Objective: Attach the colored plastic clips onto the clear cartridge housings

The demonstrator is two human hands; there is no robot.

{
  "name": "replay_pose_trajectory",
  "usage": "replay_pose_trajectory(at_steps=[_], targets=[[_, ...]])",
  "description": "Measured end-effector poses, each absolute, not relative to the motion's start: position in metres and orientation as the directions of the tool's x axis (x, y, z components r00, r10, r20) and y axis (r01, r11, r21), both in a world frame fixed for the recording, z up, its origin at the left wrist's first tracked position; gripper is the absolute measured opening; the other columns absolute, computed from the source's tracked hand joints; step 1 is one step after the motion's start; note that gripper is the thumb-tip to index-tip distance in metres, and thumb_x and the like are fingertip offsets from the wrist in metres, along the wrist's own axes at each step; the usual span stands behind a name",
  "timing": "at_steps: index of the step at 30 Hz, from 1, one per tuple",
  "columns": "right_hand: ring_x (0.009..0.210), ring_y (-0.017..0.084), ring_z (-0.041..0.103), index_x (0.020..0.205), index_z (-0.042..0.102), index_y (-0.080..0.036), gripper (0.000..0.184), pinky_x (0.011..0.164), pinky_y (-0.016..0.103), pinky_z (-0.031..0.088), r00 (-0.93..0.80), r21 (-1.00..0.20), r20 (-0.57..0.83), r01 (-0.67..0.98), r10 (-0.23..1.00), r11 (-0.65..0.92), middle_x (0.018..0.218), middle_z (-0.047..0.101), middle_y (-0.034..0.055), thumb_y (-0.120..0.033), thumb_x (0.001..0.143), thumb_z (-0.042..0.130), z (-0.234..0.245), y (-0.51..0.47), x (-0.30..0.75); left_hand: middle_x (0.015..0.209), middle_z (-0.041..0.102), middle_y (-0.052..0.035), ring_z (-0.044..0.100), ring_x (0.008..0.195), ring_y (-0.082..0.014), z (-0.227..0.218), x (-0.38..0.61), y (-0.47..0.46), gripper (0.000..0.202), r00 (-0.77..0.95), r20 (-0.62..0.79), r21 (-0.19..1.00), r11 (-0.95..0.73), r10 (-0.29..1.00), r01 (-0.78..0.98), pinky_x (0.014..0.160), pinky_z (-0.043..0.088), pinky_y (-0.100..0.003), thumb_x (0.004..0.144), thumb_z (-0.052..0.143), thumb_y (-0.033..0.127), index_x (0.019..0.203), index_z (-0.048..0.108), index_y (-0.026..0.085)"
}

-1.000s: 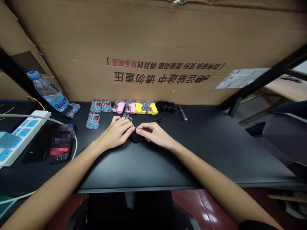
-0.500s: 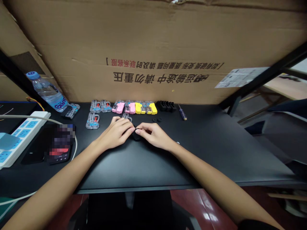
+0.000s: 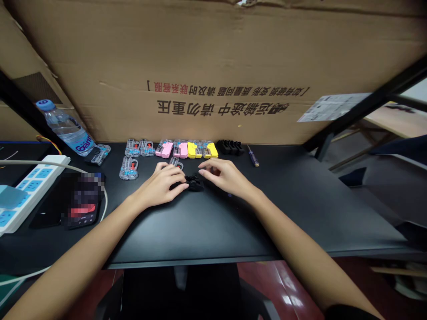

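The small black part lies on the desk between the 2 hands; the left hand curls at its left edge, fingertips touching it (a true grip cannot be told). The right hand hovers just beside it, fingers loose, holding nothing.

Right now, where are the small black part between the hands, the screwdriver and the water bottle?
small black part (image 3: 194,182): head view, its middle.
screwdriver (image 3: 254,159): head view, its handle.
water bottle (image 3: 63,126): head view, clear body.
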State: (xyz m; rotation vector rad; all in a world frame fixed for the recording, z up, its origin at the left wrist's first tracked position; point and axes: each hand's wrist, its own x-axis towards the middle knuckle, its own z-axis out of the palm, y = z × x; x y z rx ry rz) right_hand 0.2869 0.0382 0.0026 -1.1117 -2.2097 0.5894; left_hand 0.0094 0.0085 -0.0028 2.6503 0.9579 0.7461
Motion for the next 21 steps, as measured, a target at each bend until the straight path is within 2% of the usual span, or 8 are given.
replay_pose_trajectory(at_steps=[5,11,21], targets=[[0.078,0.019,0.065,0.115,0.080,-0.020,0.026,0.074,0.032,0.051,-0.568,-0.588,0.209,0.577,0.796,0.567,0.097,0.074,0.0075,-0.040,0.100,0.071,-0.014,0.043,0.286,0.119,0.079,-0.0051,0.067,0.114,-0.0232,-0.005,0.007,0.010,0.021,0.713,0.355,0.351,-0.793,0.605,0.498,0.112,0.035,-0.046,0.108,0.066,0.037,0.107,0.082,0.024],[0.079,0.019,0.064,0.108,0.080,-0.020,0.020,0.076,0.032,0.051,-0.567,-0.622,0.202,0.556,0.798,0.552,0.097,0.071,0.0068,-0.035,0.100,0.071,-0.019,0.047,0.286,0.121,0.079,-0.0052,0.066,0.117,-0.0235,-0.006,0.006,0.012,0.016,0.739,0.334,0.349,-0.805,0.585,0.479,0.114,0.034,-0.048,0.105,0.070,0.033,0.108,0.084,0.027],[0.074,0.016,0.061,0.100,0.075,-0.018,0.010,0.073,0.031,0.050,-0.594,-0.601,0.170,0.570,0.786,0.560,0.101,0.069,0.0070,-0.025,0.096,0.069,-0.010,0.044,0.286,0.124,0.079,-0.0048,0.064,0.121,-0.0236,-0.006,0.005,0.013,0.015,0.756,0.331,0.346,-0.818,0.565,0.460,0.114,0.032,-0.046,0.106,0.069,0.029,0.105,0.084,0.028]])
